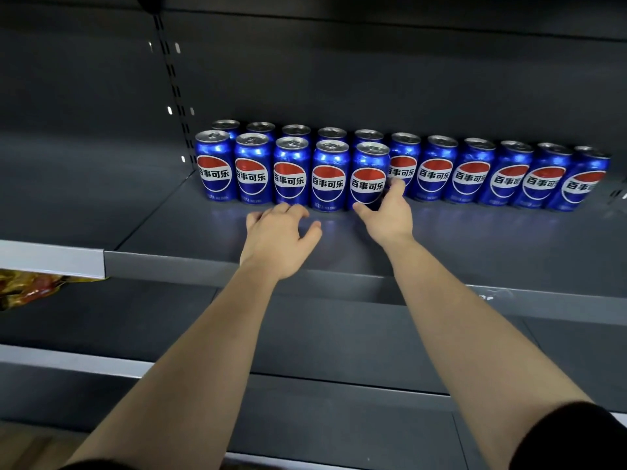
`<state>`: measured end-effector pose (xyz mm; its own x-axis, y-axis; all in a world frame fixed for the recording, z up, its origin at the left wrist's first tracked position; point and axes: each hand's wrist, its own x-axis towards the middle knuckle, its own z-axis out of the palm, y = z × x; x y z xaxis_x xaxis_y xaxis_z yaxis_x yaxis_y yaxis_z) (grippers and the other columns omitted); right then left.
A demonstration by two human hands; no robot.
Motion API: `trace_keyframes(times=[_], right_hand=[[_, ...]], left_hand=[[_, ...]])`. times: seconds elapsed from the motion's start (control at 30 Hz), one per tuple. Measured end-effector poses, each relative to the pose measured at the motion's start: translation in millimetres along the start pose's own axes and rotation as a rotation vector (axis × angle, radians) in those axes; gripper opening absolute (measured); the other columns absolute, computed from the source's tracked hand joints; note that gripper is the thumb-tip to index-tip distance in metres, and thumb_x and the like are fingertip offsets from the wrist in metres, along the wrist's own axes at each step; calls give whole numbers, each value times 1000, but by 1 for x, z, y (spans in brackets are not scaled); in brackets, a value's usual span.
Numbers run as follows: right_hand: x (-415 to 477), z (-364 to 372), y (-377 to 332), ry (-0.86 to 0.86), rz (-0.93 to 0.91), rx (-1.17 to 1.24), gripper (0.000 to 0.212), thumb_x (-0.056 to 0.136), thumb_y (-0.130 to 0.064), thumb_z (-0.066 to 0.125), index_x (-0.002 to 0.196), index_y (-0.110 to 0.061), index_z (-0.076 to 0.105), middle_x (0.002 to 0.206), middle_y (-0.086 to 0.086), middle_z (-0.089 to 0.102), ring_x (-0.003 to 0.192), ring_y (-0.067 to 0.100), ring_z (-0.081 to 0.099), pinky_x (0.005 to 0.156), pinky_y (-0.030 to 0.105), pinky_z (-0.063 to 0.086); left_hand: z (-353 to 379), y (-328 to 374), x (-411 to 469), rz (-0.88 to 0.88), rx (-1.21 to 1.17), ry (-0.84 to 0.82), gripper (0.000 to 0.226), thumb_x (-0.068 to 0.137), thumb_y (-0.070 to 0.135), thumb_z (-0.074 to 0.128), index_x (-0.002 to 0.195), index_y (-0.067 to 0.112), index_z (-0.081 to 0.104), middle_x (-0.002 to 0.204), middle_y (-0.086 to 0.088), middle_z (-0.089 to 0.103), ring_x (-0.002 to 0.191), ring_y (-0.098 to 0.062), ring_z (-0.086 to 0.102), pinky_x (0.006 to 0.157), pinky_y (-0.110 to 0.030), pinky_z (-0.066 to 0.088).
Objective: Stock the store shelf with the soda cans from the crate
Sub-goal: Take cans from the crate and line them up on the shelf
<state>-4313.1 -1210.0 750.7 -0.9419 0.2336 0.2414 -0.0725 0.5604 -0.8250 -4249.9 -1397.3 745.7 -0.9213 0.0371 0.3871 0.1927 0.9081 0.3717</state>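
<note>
The shelf (475,242) was partly stocked. A far row (441,164) of eleven blue soda cans ran along the back panel, upright and touching side by side. A near row (254,171) of five stood just in front of its left part, labels facing out.

The right hand (390,215) was at the end can (368,178), the rightmost of the near row. Its thumb curled against the can's lower front and its fingers wrapped round the right side, holding the can low as it stood beside its neighbour. The left hand (276,242) hovered palm down just near of the third and fourth near cans, fingers loosely spread and holding nothing. Whether its fingertips touched the cans' bases was hard to tell.

The crate was out of view, so the remaining supply could not be judged. The near row seemed about six cans short of matching the far one, with room for further rows nearer the edge. A snack packet (27,286) lay on a lower shelf to the left.
</note>
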Motion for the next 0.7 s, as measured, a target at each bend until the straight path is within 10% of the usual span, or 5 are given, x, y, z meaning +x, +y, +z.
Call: trace_keyframes(times=[0.4, 0.7], right_hand=[[-40, -15, -20, -77, 93, 47, 65, 86, -17, 69, 141, -8, 35, 139, 7, 49, 126, 24, 50, 90, 25, 38], [-192, 4, -46, 53, -137, 197, 26, 88, -13, 65, 113, -16, 64, 97, -9, 66, 87, 1, 63, 81, 10, 47]], left_hand=[[-15, -2, -19, 82, 14, 41, 40, 94, 47, 45, 126, 25, 55, 124, 5, 57, 116, -18, 50, 107, -36, 20], [-66, -58, -144, 93, -27, 37, 37, 94, 39, 51, 126, 22, 57, 131, 2, 52, 120, -22, 47, 103, -42, 27]])
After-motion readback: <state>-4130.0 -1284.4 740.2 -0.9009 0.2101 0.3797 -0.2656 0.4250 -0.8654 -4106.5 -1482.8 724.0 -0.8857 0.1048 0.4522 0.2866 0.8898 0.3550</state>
